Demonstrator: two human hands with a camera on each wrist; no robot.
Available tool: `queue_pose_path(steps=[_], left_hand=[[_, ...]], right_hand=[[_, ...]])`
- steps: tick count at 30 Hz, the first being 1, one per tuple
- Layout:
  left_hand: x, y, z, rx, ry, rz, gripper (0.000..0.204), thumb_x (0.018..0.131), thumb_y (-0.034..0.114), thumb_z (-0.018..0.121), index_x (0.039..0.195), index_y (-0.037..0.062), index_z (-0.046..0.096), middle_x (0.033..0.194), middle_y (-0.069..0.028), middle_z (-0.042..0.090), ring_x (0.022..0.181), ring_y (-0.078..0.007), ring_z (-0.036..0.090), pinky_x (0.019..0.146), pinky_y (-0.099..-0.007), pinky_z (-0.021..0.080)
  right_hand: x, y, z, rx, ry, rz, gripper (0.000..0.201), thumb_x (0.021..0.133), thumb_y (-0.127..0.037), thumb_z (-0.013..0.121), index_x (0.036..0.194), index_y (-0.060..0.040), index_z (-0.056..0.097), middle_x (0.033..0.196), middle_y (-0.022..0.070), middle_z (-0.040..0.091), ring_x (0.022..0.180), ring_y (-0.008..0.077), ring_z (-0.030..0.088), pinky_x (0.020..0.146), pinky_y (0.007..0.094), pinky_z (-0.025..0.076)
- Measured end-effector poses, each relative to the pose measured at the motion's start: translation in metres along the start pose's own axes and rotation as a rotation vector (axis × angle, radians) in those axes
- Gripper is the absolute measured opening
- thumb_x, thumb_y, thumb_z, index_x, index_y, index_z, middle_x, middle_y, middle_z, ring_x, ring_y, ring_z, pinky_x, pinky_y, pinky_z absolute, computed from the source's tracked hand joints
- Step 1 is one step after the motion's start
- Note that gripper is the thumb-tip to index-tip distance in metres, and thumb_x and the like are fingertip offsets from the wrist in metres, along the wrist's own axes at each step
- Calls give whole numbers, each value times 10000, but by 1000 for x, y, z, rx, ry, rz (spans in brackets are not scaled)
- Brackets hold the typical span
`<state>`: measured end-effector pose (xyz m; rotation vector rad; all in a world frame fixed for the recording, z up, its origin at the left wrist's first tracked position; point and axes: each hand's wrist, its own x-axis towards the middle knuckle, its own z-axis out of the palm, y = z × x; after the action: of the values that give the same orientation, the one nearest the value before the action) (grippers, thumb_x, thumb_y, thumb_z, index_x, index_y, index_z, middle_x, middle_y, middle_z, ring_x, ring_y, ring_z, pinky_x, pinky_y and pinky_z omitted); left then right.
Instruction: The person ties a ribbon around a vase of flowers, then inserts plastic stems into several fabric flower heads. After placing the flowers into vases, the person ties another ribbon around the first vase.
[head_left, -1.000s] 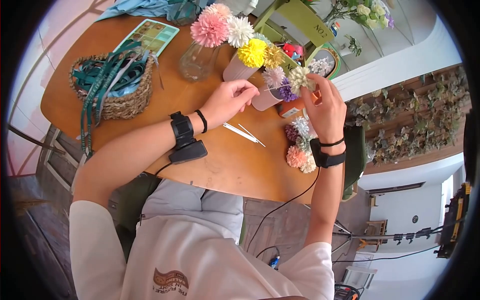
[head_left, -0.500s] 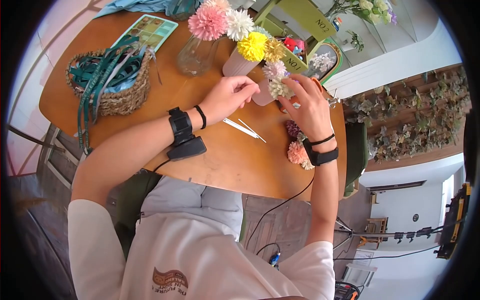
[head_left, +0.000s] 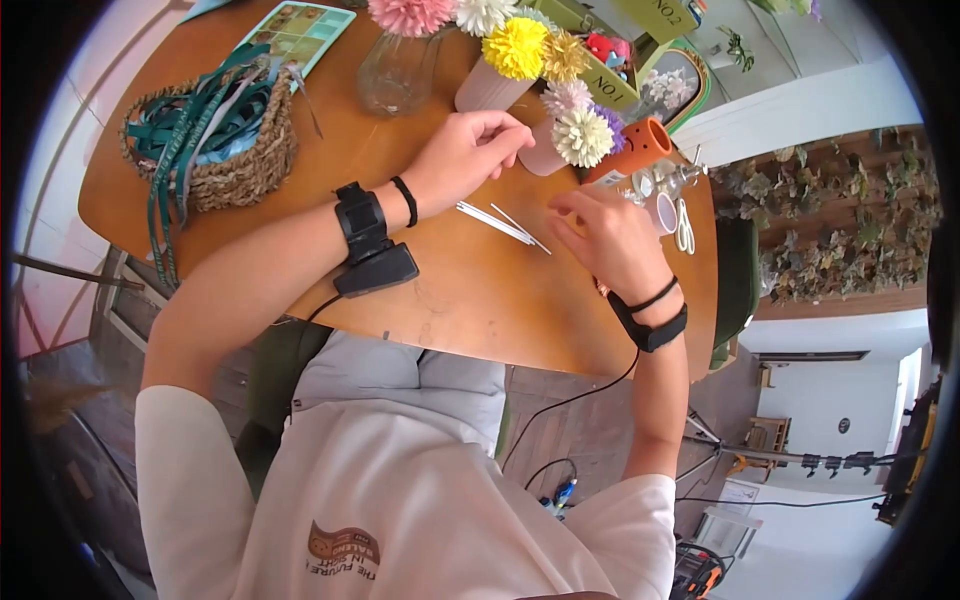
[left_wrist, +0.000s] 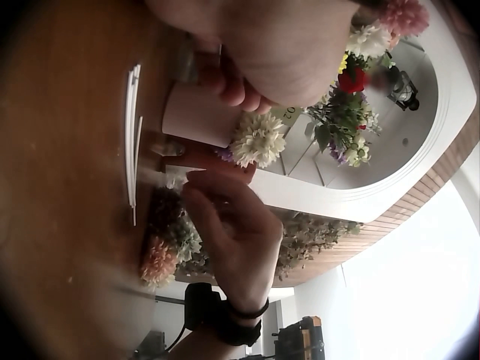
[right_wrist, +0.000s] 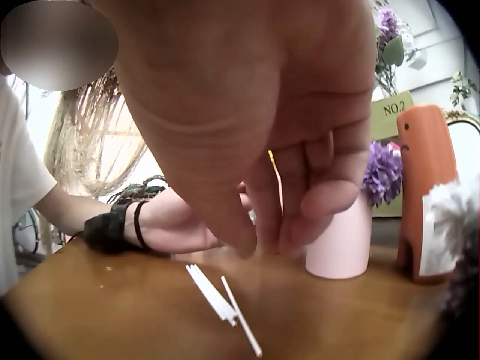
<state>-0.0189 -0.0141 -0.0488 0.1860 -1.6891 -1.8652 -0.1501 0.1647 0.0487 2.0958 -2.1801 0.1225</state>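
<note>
A cream pompom flower (head_left: 583, 137) stands in a pink vase (head_left: 541, 151) beside a pale pink flower (head_left: 567, 97) and a purple one (right_wrist: 382, 172). My right hand (head_left: 615, 238), fingers loosely bent with nothing between them, hovers nearer to me than this vase. My left hand (head_left: 465, 160) hangs over the table left of the vase, fingers loosely curled and holding nothing. Several thin white sticks (head_left: 497, 223) lie on the table between the hands. Beyond the right hand in the left wrist view rests a bunch with a peach flower (left_wrist: 159, 261), mostly hidden in the head view.
Another pink vase (head_left: 492, 88) holds yellow and gold flowers, with a glass jar (head_left: 394, 80) to its left. A wicker basket of green ribbons (head_left: 245, 180) sits at the left. Right of the vase stand an orange holder (head_left: 645, 148) and white-handled scissors (head_left: 684, 228).
My right hand carried the cream flower to the pink vase, let it go there and drew back toward me. The left hand stayed loosely curled in nearly the same place.
</note>
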Motion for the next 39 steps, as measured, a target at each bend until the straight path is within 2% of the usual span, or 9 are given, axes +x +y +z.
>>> queue_pose_path(steps=[4, 8, 11, 16, 23, 27, 32, 35, 39], left_hand=[[2, -1, 1, -18, 2, -17, 251, 1047, 226, 560, 1045, 22, 705, 792, 42, 577, 680, -35, 503, 625, -192, 423], [-1, -1, 4, -11, -17, -32, 241, 1046, 220, 569, 1049, 20, 704, 793, 38, 577, 683, -36, 505, 626, -192, 419], [-2, -2, 3, -3, -16, -18, 236, 1048, 217, 574, 1057, 19, 701, 798, 36, 578, 687, -37, 508, 627, -189, 417], [-1, -3, 6, -19, -29, -62, 241, 1054, 216, 575, 1074, 6, 691, 808, 39, 580, 694, -32, 514, 630, -186, 417], [-1, -5, 6, 3, -31, -47, 232, 1055, 207, 571, 1090, 6, 683, 815, 30, 591, 691, -37, 520, 623, -191, 422], [-2, -1, 9, 36, -28, -72, 232, 1055, 209, 569, 1096, 9, 679, 819, 22, 595, 690, -39, 518, 623, -196, 411], [-3, -1, 10, 42, -16, -68, 238, 1054, 213, 569, 1094, 5, 677, 820, 25, 593, 689, -42, 518, 627, -189, 398], [-2, 1, 9, 53, -19, -75, 240, 1054, 217, 569, 1090, 4, 675, 821, 26, 591, 688, -43, 517, 625, -188, 394], [-3, 4, 11, 81, -28, -85, 242, 1056, 219, 566, 1092, 3, 670, 826, 21, 591, 689, -47, 516, 627, -188, 392]], right_hand=[[-4, 2, 24, 35, -71, 23, 167, 871, -230, 706, 939, -79, 731, 799, 116, 691, 735, 324, 684, 645, 425, 555], [-2, -8, 29, 141, -41, 9, 148, 878, -205, 687, 926, -69, 720, 791, 139, 688, 742, 337, 685, 641, 447, 555], [1, -6, 34, 87, -67, 8, 122, 887, -185, 656, 891, -76, 712, 783, 139, 686, 728, 342, 683, 639, 449, 554], [4, -6, 43, -87, -45, -52, 115, 805, -140, 643, 759, -36, 663, 731, 142, 691, 698, 331, 703, 633, 430, 566], [-2, 1, 54, -65, -39, -43, 107, 844, -124, 618, 802, -25, 617, 790, 137, 665, 717, 325, 682, 626, 427, 552], [-13, 2, 41, -62, 13, -86, 95, 844, -115, 628, 845, -23, 603, 778, 125, 649, 715, 323, 683, 622, 421, 551], [-33, 11, 22, 58, -1, -54, 135, 859, -108, 641, 973, -37, 630, 897, 125, 630, 747, 320, 669, 657, 417, 553], [-48, 23, 7, 65, 157, -133, 116, 853, -131, 662, 848, -25, 615, 850, 121, 620, 770, 309, 668, 665, 414, 554], [-72, 50, -28, 55, 266, 12, 114, 874, -148, 679, 877, -35, 669, 851, 125, 608, 773, 318, 646, 679, 415, 535]])
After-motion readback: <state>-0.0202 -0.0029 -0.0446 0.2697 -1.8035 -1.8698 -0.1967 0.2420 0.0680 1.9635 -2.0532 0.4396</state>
